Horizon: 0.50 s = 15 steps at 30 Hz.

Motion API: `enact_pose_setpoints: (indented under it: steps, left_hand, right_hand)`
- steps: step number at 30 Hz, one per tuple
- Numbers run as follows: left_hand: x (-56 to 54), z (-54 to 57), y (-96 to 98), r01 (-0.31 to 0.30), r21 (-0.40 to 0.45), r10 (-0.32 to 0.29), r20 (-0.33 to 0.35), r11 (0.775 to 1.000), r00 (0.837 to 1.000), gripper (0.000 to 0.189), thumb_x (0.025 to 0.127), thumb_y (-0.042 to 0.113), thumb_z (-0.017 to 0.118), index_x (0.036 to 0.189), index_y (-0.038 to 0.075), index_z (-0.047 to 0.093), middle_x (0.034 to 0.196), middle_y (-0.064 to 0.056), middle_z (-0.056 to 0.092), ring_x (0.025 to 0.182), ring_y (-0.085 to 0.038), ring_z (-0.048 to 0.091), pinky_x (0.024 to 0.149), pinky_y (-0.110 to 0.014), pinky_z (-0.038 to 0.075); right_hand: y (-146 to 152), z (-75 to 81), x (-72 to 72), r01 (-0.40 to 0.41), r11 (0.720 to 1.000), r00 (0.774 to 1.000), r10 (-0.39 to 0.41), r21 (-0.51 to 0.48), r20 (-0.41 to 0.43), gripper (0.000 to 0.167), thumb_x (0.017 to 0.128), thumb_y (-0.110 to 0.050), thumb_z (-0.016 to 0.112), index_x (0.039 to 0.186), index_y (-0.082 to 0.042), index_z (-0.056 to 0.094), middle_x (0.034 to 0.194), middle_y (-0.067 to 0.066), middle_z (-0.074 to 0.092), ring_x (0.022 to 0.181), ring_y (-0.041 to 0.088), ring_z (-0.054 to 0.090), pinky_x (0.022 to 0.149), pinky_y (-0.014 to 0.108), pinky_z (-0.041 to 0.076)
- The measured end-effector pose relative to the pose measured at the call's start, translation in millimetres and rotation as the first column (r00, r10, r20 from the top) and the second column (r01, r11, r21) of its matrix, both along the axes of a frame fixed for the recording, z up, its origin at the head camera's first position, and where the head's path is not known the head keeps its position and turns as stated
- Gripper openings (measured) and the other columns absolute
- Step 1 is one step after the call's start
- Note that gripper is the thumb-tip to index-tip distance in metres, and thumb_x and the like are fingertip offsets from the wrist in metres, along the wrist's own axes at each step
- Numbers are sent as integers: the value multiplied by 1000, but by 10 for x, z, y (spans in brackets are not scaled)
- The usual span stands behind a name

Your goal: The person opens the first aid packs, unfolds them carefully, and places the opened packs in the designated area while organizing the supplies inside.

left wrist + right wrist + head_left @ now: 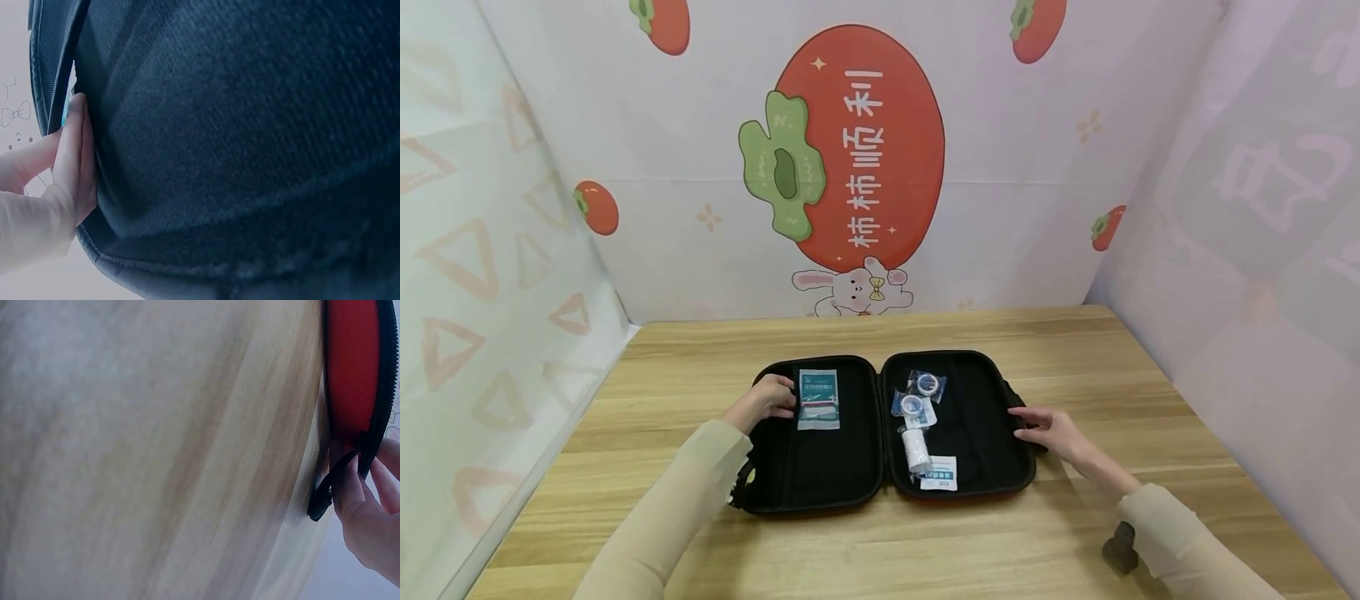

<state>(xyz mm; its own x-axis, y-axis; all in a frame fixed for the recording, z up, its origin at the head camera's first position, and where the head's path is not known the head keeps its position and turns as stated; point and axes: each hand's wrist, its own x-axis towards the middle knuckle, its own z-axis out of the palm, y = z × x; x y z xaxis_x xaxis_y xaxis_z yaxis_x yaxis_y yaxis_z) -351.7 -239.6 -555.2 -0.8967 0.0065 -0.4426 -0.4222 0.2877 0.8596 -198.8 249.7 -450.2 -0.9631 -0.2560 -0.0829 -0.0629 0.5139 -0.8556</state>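
Note:
A black-lined zip case (857, 492) lies spread open on the table. My left hand (770, 397) is over its left half, fingers curled, pinching the left edge of a teal-and-white packet (818, 396). In the left wrist view, the fingertips (76, 106) sit against a dark fabric flap (61, 69), with a sliver of teal behind them. At the case's right edge, my right hand (1051, 430) grips the rim. The right wrist view shows its thumb and fingers on the zipped edge beside a black strap (331, 487) and the red outer shell (353, 369).
The right half holds two wrapped tape rolls (927, 384), a white bandage roll (916, 450) and a white-and-blue packet (940, 473). Wood-grain table (880, 550) surrounds the case. Printed cloth walls (1000, 208) stand at the back and sides.

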Motion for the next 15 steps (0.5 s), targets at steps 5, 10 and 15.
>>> enact_pose_setpoints:
  steps: [5,10,15]
  left_hand:
    - [-153,-203,-77,-14,8,14,0,1000,1000,32,70,-15,58,100,-4,50,78,-21,59,67,-28,60,60,-41,52]
    - [-272,-423,-173,-11,29,11,-13,1000,1000,30,71,-13,61,99,-3,53,74,-18,58,64,-26,59,58,-40,52]
    - [157,240,65,34,-99,-39,-49,994,998,28,74,-13,55,102,-9,52,79,-23,58,63,-29,60,58,-42,52]
  right_hand:
    - [10,-8,-9,2,1000,1000,-2,-1,5,44,85,-13,59,123,7,48,126,29,42,115,43,38,83,36,46]
    - [9,-10,-9,0,1000,1000,0,-3,10,45,85,-14,59,123,7,47,126,29,42,115,43,39,83,36,46]
    - [1,0,0,-5,1000,1000,5,1,4,45,85,-13,58,123,8,47,125,30,42,115,44,39,82,37,46]
